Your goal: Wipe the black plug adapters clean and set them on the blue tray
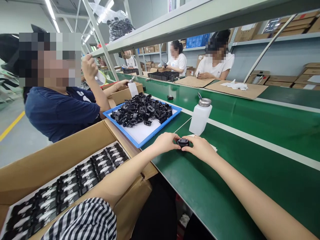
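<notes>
My left hand (168, 142) and my right hand (198, 147) pinch a small black plug adapter (183, 143) from both sides, just over the green work surface. Its rounded oval face is towards me, and two short pins seem to stick up at its top. Partly hidden behind my right hand lies a white cloth or paper (214, 147). Just beyond my hands stands a white pump bottle (200, 116) with a metal top. To the left, a blue-rimmed tray (139, 145) bears a heap of similar black parts (142, 110).
An open cardboard box (57, 150) at my left holds rows of black parts (72, 186). A co-worker (62, 110) sits beyond it, near another white bottle (133, 88). One loose black part (170, 97) lies on the green bench (250, 133). A shelf beam (175, 26) crosses overhead.
</notes>
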Available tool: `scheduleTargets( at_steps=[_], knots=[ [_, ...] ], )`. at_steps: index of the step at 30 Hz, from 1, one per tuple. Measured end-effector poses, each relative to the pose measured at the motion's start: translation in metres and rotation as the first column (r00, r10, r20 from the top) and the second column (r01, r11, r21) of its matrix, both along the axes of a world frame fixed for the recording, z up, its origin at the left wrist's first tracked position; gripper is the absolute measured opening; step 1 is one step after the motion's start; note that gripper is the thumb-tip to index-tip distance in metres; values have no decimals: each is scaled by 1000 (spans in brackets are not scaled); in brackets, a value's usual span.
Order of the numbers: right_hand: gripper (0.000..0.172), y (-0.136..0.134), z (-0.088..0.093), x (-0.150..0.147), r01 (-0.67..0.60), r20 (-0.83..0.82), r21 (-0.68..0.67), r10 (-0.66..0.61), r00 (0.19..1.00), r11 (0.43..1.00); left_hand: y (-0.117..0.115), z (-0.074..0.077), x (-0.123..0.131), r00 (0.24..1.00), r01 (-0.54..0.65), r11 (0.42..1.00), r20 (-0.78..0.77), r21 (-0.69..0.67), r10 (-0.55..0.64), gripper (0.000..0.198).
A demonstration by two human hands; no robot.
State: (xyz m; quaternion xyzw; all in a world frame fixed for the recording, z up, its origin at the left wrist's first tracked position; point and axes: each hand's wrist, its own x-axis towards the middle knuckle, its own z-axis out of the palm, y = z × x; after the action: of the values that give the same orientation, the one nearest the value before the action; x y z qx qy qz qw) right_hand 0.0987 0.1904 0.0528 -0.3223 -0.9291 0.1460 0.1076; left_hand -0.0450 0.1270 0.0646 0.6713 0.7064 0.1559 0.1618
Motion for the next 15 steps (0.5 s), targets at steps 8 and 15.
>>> scheduleTargets(
  at_steps=[8,15],
  knots=[
    [25,5,6,0,8,32,44,-10,999,999,4,15,10,968,-6,997,-252,-79,-14,27],
    [19,11,18,-5,-90,149,19,86,985,996,17,31,12,925,61,971,-353,-231,-142,30]
  ],
)
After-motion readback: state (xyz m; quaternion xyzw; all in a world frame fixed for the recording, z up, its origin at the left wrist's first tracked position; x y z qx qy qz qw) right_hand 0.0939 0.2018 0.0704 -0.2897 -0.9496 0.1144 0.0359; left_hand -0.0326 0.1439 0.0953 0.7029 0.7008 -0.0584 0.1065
